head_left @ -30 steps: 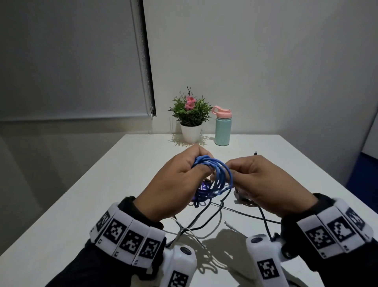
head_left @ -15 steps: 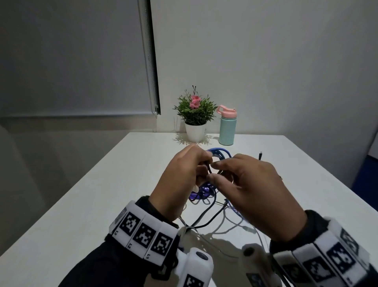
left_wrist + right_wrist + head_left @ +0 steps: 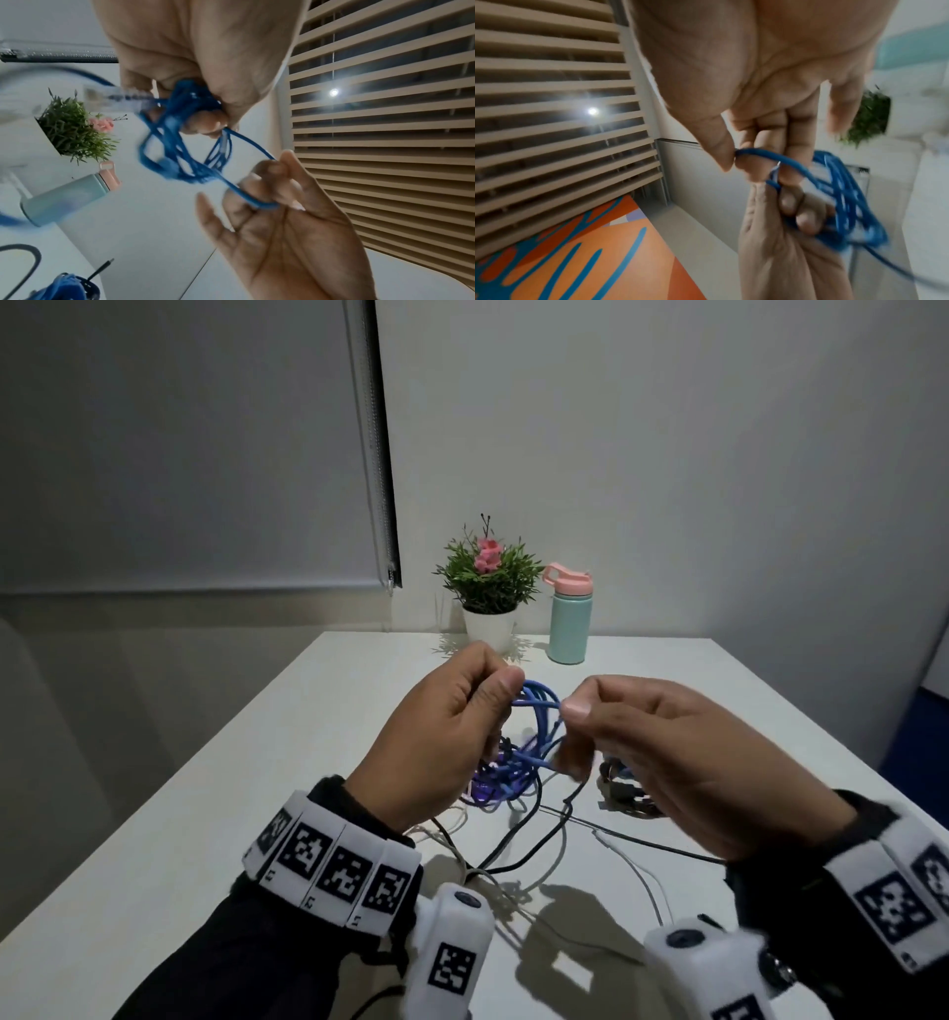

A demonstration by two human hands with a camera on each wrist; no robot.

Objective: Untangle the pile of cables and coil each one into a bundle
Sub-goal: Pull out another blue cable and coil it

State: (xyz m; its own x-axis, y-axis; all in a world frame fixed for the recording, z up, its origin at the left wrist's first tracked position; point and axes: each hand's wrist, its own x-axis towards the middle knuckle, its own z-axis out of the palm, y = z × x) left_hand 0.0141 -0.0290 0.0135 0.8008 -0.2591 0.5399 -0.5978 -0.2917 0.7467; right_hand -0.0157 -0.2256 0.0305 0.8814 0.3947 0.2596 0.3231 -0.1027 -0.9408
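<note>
Hands came apart since 0.5 s ago: right hand (image 3: 683, 757) drew one blue cable (image 3: 539, 726) strand rightward; left hand (image 3: 441, 737) now shows its thumb on top.

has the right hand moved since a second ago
Yes. The right hand has risen and pulled rightward off the left hand, its thumb tip now nearer the teal bottle, pinching a blue cable strand.

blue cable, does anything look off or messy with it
Yes: the blue cable is a loose, crossed tangle, not a tidy coil. The left hand grips its loops, while the right hand pinches one strand.
</note>
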